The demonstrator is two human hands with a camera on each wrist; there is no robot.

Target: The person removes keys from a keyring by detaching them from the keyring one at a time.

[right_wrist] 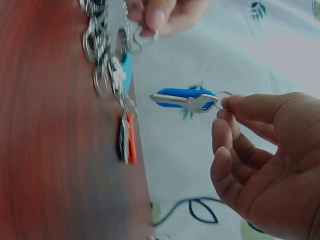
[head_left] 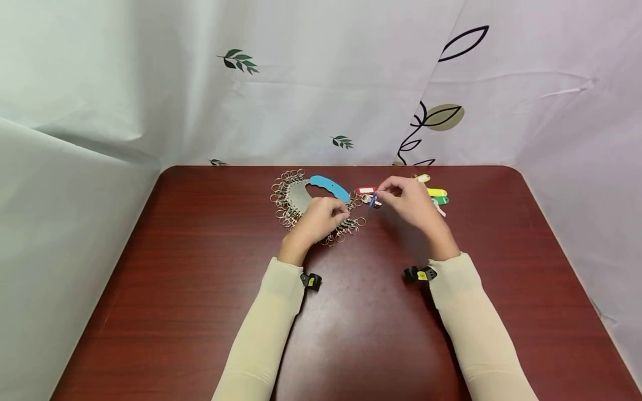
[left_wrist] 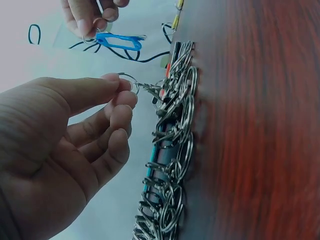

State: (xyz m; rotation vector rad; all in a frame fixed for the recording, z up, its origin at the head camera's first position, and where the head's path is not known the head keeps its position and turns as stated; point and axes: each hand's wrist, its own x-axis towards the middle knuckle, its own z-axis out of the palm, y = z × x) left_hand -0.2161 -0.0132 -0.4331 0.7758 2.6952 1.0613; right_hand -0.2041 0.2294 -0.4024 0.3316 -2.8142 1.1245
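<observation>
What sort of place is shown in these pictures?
Probably an indoor tabletop workspace, perhaps arranged for filming: a dark reddish-brown, wood-grained table stands before white, leaf-printed hanging cloth, and a small black strapped device sits at the left cream-coloured sleeve.

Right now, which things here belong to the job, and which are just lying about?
In the job:
metal ring in left hand
blue tag with key, hanging from right hand
key holder
probably red tag, yellow tags, green tag

Just there:
table
patterned curtain
wrist cameras

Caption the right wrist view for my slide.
The right hand pinches a ring holding a key and a blue tag.
</observation>
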